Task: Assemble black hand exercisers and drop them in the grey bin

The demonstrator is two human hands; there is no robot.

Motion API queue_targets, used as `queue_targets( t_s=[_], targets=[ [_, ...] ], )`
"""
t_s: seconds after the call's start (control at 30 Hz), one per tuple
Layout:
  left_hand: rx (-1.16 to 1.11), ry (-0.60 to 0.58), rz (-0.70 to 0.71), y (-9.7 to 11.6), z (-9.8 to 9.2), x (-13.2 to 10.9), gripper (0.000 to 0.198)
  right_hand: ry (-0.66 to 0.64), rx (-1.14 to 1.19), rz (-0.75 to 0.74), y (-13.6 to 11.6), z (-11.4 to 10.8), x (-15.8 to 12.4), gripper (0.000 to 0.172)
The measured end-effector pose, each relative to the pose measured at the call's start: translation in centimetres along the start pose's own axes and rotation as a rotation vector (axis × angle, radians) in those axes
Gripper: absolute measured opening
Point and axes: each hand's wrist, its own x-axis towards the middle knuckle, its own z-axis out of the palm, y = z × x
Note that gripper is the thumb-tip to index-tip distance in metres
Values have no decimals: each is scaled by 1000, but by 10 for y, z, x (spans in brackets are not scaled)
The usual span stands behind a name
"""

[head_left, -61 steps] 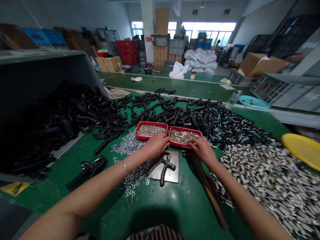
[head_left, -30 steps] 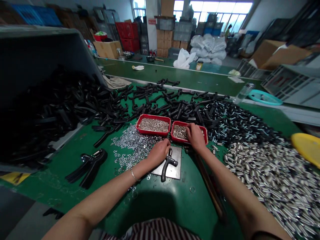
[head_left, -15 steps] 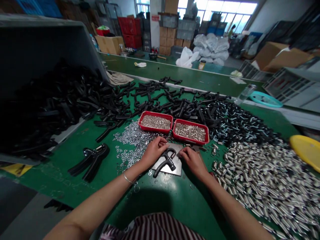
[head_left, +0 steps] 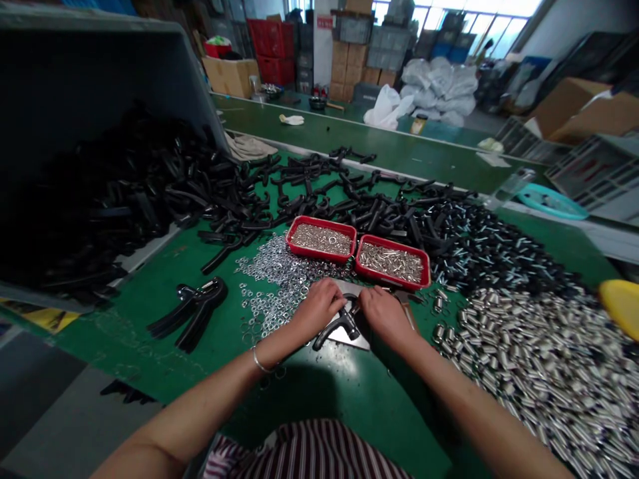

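A black hand grip strengthener (head_left: 335, 327) with a metal spring lies on a metal plate (head_left: 353, 287) in front of me. My left hand (head_left: 319, 307) is closed in a pinch at its upper left edge; what the fingertips hold is too small to make out. On the other side, my right hand (head_left: 385, 315) has its fingers pressed together at the grip's right end, and they hide whatever is in them. Another black hand grip (head_left: 192, 309) with a spring lies to the left. Loose nuts (head_left: 264, 309) are spread beside my left hand.
Two red trays (head_left: 319, 255) of small metal parts stand just beyond my hands. Springs (head_left: 529, 352) are heaped at right, black pieces with screws (head_left: 489, 246) behind them. A tipped grey bin (head_left: 200, 93) spills black handles (head_left: 150, 199) at left. A yellow lid (head_left: 622, 306) sits far right.
Both hands have come closer together, over the hand grip on the plate. My left fingers have moved onto its upper edge, my right fingers onto its right end. The view has shifted slightly.
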Motion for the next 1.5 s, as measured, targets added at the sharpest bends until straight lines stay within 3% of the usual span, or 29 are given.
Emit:
queue_targets(
  t_s=[0.07,0.17,0.33,0.47,0.6,0.7,0.8,0.93,1.07,1.23,1.33,1.43,1.5],
  targets=[
    [91,-13,4,2,5,-2,13,-33,-22,-37,3,-4,5,14],
    [167,-6,1,3,8,-5,12,-56,55,37,19,-5,-1,17],
    [122,-33,24,-2,4,-8,13,-17,-75,353,55,4,-56,26],
    [165,-46,66,-4,0,-7,14,-70,-71,395,68,20,-90,23],
    [394,-132,234,1,-4,-1,16,69,121,432,67,23,-97,20],
    [516,-207,392,6,-7,9,22,219,389,406,55,10,-99,18],
    [534,-249,452,8,-9,16,25,233,588,355,33,-8,-100,22],
    [469,-228,412,9,-8,3,29,242,603,276,16,-20,-93,19],
    [399,-85,258,14,-4,-30,27,124,562,178,20,-23,-87,14],
    [307,-10,85,15,2,-49,63,195,634,193,0,-40,-89,18],
    [246,49,33,10,7,-47,90,129,587,137,-13,-40,-84,18],
    [249,66,35,5,10,-46,96,-11,607,97,-9,-30,-80,16],
    [246,60,46,4,10,-46,95,-12,705,170,-1,-23,-85,18]
  ],
)
